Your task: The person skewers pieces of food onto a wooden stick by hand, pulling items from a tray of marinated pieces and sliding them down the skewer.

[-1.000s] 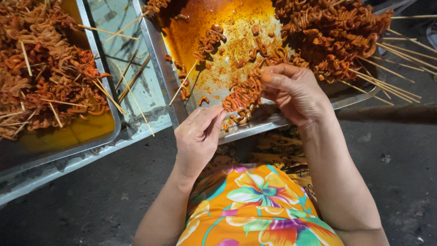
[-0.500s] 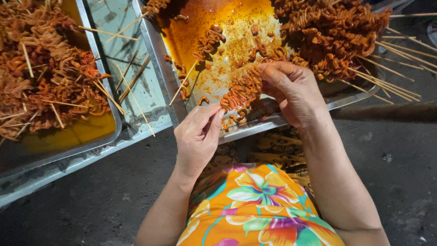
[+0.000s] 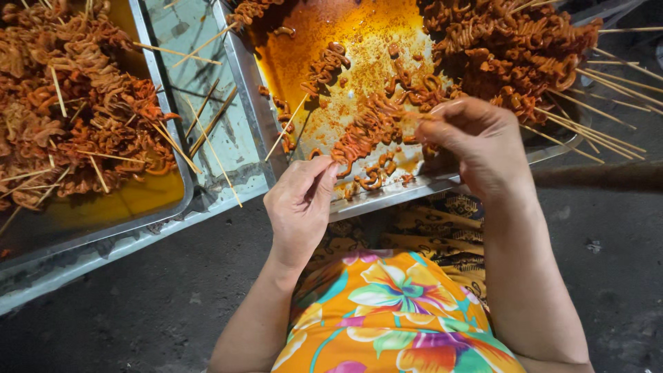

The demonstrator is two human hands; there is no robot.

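Observation:
My left hand point(image 3: 300, 207) pinches the bare end of a thin wooden skewer at the near rim of a metal tray point(image 3: 442, 183). Orange marinated curly meat point(image 3: 366, 131) is threaded along that skewer, which slants up to the right. My right hand point(image 3: 480, 141) grips the far end of the threaded meat with fingers curled. The tray holds orange sauce, loose meat pieces and a heap of meat with skewers point(image 3: 511, 48) at its far right.
A second tray point(image 3: 159, 207) at the left is piled with finished skewers in orange sauce. Between the trays lies a metal surface with several loose bare sticks point(image 3: 207, 124). Dark ground lies below. A floral garment covers my lap.
The view has zoomed closer. My right hand has shifted slightly right along the skewer, stretching the meat out; my left hand keeps its pinch at the tray rim.

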